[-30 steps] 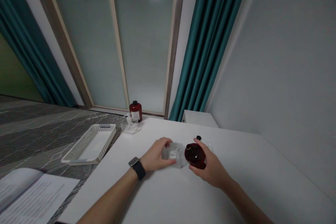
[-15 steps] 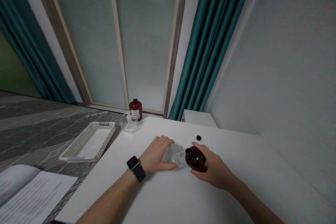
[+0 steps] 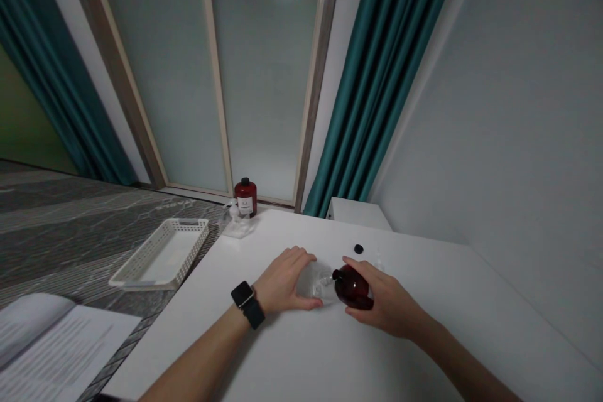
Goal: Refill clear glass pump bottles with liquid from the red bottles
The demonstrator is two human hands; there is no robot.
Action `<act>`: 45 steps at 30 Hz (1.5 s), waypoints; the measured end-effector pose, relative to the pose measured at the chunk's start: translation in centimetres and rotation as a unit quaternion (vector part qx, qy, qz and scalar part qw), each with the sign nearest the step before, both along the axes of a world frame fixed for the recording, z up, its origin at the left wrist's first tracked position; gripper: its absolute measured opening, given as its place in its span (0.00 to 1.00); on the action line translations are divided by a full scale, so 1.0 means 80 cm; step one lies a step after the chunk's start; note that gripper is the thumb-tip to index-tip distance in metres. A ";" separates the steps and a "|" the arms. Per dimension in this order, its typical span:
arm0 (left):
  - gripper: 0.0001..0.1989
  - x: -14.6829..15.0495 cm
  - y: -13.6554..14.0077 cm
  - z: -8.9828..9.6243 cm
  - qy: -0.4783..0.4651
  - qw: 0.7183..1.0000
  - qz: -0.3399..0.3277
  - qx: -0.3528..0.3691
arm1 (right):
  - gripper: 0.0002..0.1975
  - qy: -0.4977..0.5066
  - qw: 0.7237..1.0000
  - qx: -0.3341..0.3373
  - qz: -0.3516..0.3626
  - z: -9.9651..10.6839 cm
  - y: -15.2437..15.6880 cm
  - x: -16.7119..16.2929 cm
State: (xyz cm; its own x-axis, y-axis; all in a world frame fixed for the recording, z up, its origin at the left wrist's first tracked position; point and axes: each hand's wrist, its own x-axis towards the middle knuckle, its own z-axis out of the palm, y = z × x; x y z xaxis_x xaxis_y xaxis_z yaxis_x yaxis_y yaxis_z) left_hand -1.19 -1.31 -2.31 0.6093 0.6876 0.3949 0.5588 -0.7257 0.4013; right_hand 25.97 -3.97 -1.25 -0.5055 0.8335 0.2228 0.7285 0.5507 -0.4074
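My left hand (image 3: 289,281), with a black smartwatch (image 3: 248,303) on the wrist, is closed around a clear transparent bottle (image 3: 316,281) on the white table. In my right hand (image 3: 389,301) is a dark reddish-brown bottle (image 3: 352,287), tipped to the left. Its uncapped neck points at the clear bottle's top, very close to it; I cannot tell whether they touch, nor whether liquid flows. Behind them lies a small black cap (image 3: 358,249). A faint clear piece (image 3: 379,259) beside my right hand is too indistinct to name.
At the table's far left corner stand another reddish-brown bottle (image 3: 245,198) with a white label and a clear plastic bag (image 3: 237,226) with a white pump head in it. A white basket (image 3: 160,254) and an open book (image 3: 61,345) are left of the table (image 3: 301,364).
The reddish-brown bottle's neck has come nearer to the clear bottle's top. Both hands keep their hold; the whole view has shifted slightly.
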 end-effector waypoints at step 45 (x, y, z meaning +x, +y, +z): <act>0.31 0.013 -0.007 -0.011 -0.041 0.995 0.006 -0.087 | 0.42 -0.116 0.993 -0.019 0.029 0.037 0.011 0.004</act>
